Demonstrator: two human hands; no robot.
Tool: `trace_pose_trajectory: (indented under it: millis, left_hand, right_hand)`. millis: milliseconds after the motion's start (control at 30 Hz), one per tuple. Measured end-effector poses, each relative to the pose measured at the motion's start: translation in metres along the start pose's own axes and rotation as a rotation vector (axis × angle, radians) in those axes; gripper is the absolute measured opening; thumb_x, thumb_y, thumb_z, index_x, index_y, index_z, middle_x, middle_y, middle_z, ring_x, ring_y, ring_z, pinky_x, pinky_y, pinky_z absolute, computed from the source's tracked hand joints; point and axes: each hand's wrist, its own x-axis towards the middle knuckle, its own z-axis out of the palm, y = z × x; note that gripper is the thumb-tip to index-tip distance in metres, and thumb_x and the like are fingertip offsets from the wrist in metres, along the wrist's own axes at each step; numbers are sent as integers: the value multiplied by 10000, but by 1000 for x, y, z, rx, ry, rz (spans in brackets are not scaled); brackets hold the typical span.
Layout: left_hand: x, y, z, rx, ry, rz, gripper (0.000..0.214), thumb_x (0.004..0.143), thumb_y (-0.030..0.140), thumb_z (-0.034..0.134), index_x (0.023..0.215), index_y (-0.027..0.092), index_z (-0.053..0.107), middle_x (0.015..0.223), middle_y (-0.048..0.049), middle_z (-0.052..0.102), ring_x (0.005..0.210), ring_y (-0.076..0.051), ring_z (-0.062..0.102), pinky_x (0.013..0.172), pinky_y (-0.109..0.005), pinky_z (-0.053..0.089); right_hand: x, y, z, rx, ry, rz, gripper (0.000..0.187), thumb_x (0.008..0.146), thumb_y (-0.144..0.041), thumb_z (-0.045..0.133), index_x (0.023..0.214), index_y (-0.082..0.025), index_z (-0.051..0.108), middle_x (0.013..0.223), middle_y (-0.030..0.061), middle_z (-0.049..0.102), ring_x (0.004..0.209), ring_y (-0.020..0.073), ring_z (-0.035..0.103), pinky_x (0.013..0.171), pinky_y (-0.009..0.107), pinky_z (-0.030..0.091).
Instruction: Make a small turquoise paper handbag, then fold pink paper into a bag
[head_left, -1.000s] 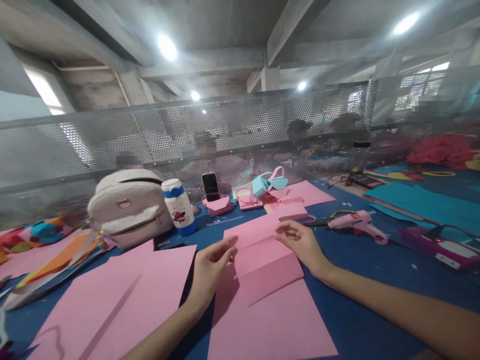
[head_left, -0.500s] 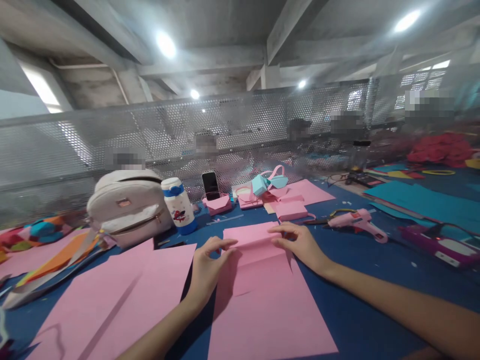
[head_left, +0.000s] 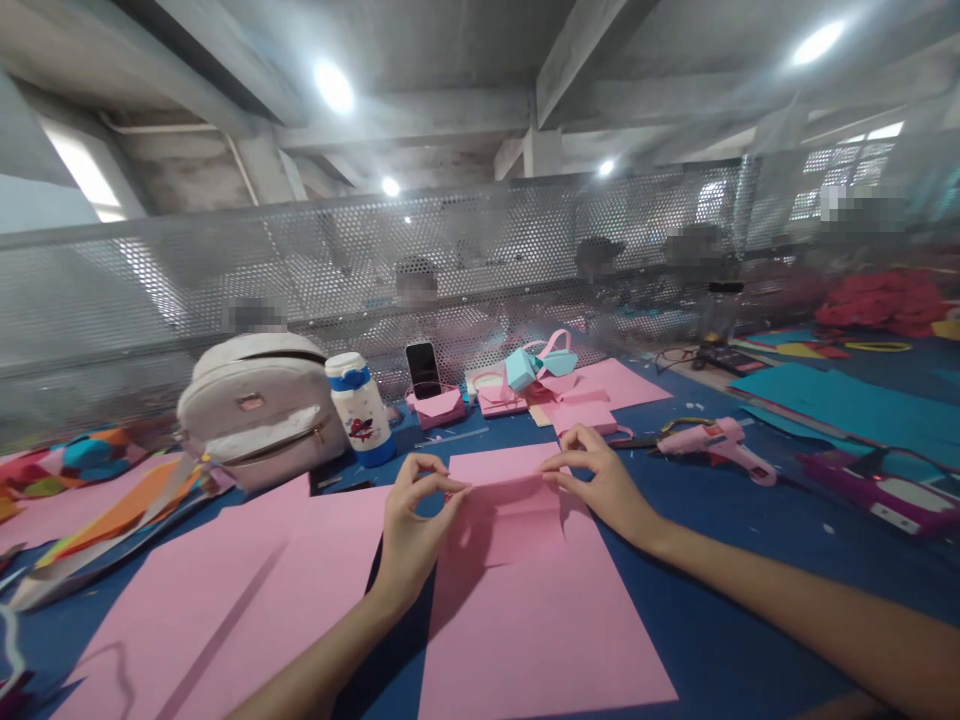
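Observation:
A creased piece of pink paper is pinched by its upper edge between my two hands. My left hand grips the left corner between thumb and fingertips. On the right corner, my right hand does the same. Below the creased piece lies a larger pink sheet, flat on the blue table. Just beyond my hands sit small folded pink paper bags and a light-blue paper shape.
More pink sheets spread to my left, before a white backpack and a bottle. A phone leans upright. To the right lie a pink glue gun, a purple device and teal sheets. Perforated metal panels stand behind.
The creased piece has tilted, and its lower edge now sits farther up over the sheet. My right fingers have risen slightly; both hands keep their pinch.

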Motion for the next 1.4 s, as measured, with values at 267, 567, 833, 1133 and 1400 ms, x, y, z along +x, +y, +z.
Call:
trace_pose_trajectory:
  millis: [267,567,833,1133,1400]
  left_hand:
    - [-4,15,2,-83,-36,5,167,808,266,700,653,207,687,774,-21,611,723,-158,576,674,-255,449]
    - [3,12,-4,-186,-6,-166,150,751,292,722,634,198,726,761,-33,624,712,-158,582,631,-239,448]
    - [9,11,-5,-257,26,-334,187,674,346,760,591,187,707,746,-40,628,734,-181,592,655,-257,479]
    - [9,7,-3,-265,-24,-371,197,673,364,765,592,189,725,768,-50,667,768,-193,603,685,-261,471]
    - [7,-12,-3,-215,-55,-428,265,725,436,737,784,184,793,881,-88,755,818,-230,636,645,-266,481]
  right_hand:
    - [17,-51,20,-26,-210,-181,119,895,-323,654,935,-302,765,935,-2,746,900,210,587,813,362,402]
    - [40,-59,26,50,-254,-62,87,824,-236,715,755,-256,763,791,-1,751,784,185,645,750,304,441]
    - [41,-30,-2,141,-320,186,86,762,-248,706,707,-224,767,738,14,752,731,196,660,676,294,434]
    - [32,-5,-26,150,-228,270,191,710,-375,728,653,-194,742,673,26,722,648,191,624,633,300,437]
    - [19,3,-21,266,-90,318,293,786,-476,648,777,-183,646,689,16,661,611,156,603,573,270,473]
